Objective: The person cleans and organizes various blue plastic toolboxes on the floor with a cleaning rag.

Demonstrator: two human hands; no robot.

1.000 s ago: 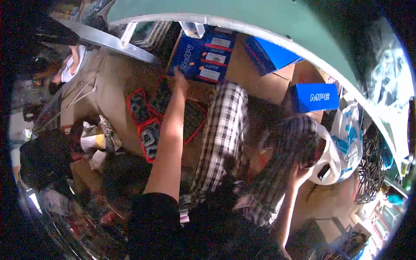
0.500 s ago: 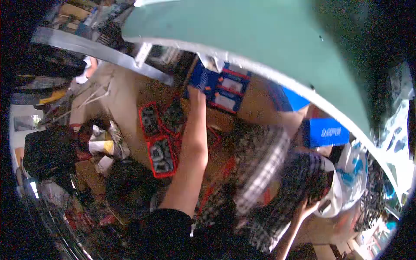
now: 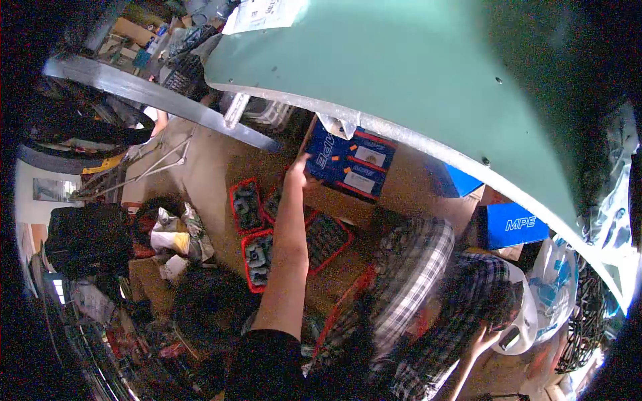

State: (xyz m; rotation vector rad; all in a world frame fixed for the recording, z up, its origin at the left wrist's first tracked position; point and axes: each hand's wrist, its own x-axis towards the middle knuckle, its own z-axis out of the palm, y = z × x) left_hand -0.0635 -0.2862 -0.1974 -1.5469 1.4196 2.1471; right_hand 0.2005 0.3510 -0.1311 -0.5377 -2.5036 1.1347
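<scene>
My left hand (image 3: 299, 172) reaches out to the left edge of a cardboard box (image 3: 344, 208), its fingers bent around that edge. Blue panels marked MPE (image 3: 326, 155), with white labels and red stripes, cover the box's upper side. Below and partly behind my forearm lie several red-rimmed trays (image 3: 246, 206) filled with grey metal-looking parts. My right hand (image 3: 483, 339) is low at the right, beside my knee in plaid trousers (image 3: 478, 274) and a white plastic bag (image 3: 525, 324). Its fingertips are in shadow, and what they touch is hidden.
A large green panel (image 3: 388, 60) with a pale edge overhangs the boxes. To the right stand a blue MPE box (image 3: 515, 226) and a clear bag (image 3: 558, 281). A metal bar (image 3: 160, 100) crosses the upper left. Another person's arm (image 3: 160, 122) shows behind it.
The view has shifted, so the scene sits lower and slightly right. My left hand has moved from the blue panel to the box's left edge. My right hand stays beside the knee.
</scene>
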